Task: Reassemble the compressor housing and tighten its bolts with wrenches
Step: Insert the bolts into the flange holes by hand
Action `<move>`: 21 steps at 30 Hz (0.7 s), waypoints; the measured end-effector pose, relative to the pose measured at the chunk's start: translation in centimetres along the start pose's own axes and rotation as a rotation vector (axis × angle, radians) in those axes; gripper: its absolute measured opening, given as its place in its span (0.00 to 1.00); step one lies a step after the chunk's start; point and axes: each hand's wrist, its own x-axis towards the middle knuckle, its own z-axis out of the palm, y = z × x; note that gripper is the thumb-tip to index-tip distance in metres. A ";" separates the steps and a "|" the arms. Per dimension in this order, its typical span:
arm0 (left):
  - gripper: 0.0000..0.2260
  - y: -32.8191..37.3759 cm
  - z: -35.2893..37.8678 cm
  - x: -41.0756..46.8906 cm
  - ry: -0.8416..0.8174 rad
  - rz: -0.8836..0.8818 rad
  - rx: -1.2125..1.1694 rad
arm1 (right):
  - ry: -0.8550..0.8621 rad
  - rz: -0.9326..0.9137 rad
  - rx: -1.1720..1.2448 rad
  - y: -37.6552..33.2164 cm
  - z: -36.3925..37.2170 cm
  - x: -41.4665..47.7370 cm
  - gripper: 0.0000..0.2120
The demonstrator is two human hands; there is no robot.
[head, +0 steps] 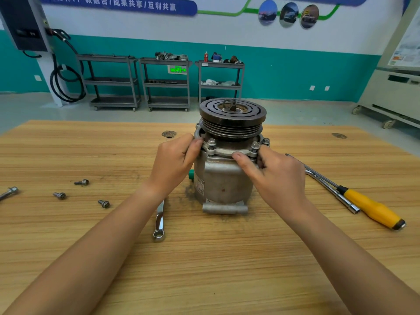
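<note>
On the middle of the table stands your compressor housing, pulley up. Your left hand and right hand both curl fingers onto its front flange, pinching the rim. Heavy, rigid cast metal, I'd judge, maybe greasy: grip flange or body, not pulley.

Both hands gripping upright compressor flange, wrench nearby, loose bolts

Training workshop, wrenches, parts carts, workbench
</note>
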 end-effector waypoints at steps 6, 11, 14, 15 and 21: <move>0.19 0.8 -3.6 1.5 -0.274 -0.197 0.100 | -0.046 0.093 0.059 0.6 0.1 -1.1 0.21; 0.07 -0.7 -11.9 0.2 -0.264 -0.528 0.153 | -0.052 0.336 0.322 1.8 0.8 -3.7 0.21; 0.05 -1.6 -15.6 -2.4 -0.630 -0.615 0.439 | 0.010 0.462 0.441 2.5 1.7 -4.2 0.21; 0.06 -1.8 -15.9 -3.3 -0.729 -0.598 0.521 | 0.023 0.505 0.476 2.9 2.0 -4.3 0.20; 0.11 -2.6 -13.5 -5.9 -0.946 -0.604 0.723 | 0.046 0.684 0.617 4.7 2.5 -5.1 0.15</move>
